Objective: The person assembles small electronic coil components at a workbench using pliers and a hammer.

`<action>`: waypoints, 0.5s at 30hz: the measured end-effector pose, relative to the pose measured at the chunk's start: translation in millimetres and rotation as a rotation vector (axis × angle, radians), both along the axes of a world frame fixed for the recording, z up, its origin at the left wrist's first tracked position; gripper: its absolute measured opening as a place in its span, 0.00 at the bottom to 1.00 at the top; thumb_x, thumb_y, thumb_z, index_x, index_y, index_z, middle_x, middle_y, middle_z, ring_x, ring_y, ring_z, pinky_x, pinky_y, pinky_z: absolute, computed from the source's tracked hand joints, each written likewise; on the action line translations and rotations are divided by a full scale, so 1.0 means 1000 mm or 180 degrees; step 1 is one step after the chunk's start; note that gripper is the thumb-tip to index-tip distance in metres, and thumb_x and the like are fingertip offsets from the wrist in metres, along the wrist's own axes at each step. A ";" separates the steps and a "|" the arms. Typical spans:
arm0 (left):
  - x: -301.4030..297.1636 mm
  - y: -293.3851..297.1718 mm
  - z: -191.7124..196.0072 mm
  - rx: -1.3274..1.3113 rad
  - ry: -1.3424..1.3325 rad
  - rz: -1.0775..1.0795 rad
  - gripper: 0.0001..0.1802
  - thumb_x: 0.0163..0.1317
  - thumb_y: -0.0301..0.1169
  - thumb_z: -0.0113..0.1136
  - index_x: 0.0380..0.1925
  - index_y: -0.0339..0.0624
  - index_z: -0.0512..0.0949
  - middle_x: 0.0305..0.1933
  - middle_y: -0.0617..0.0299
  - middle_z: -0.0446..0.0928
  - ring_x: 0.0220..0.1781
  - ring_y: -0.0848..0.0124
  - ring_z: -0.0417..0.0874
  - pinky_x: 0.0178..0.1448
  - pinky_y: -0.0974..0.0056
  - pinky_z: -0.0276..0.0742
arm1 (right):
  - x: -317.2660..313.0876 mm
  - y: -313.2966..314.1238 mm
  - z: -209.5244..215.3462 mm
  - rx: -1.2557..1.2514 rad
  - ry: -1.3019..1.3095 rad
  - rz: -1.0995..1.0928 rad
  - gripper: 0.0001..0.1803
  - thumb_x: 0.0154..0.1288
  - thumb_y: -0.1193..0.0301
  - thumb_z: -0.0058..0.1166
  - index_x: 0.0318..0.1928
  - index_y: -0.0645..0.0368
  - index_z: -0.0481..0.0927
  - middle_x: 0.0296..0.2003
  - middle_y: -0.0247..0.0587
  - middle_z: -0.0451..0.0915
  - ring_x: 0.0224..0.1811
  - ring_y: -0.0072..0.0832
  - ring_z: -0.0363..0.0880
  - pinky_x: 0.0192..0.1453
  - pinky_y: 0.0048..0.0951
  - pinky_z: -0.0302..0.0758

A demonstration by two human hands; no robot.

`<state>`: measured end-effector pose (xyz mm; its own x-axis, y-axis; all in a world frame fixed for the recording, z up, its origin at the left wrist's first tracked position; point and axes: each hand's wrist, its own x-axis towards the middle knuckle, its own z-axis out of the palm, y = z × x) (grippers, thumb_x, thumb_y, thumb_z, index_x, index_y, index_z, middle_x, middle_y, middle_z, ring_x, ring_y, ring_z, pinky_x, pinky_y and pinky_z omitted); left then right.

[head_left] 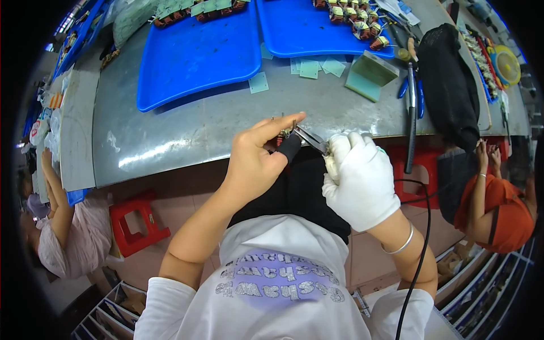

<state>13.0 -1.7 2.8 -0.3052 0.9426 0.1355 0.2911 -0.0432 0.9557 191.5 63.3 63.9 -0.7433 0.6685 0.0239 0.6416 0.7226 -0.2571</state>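
Note:
My bare left hand (254, 154) is closed around a small wound coil (281, 137) with reddish-copper wire and thin pins, just off the table's front edge. A black covering (290, 147) shows at the tip of one of its digits. My right hand (362, 180), in a white glove, grips a pair of pliers (313, 139). The metal jaws of the pliers reach to the coil's pins, between the two hands. Whether the jaws are closed on a pin is too small to tell. The pliers' handles are mostly hidden inside the glove.
Two blue trays (148, 93) on the metal table (187, 133) hold more coils (362, 25). Pale green square sheets (258, 83) and a green angled block (368, 76) lie nearer. At right are a long-handled tool (411, 122) and a black bag (449, 85). Co-workers sit on both sides.

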 end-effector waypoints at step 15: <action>0.004 0.004 0.011 -0.0180 0.0200 0.0192 0.26 0.58 0.16 0.63 0.59 0.40 0.77 0.44 0.58 0.81 0.41 0.78 0.80 0.42 0.73 0.81 | -0.013 -0.008 0.002 0.0043 -0.0129 -0.0100 0.19 0.45 0.72 0.62 0.39 0.58 0.72 0.34 0.46 0.72 0.37 0.45 0.75 0.38 0.43 0.74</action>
<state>16.9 2.5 13.3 -0.3544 0.9294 0.1032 0.3510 0.0299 0.9359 178.1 54.9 65.8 -0.7224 0.6915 0.0032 0.6739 0.7051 -0.2207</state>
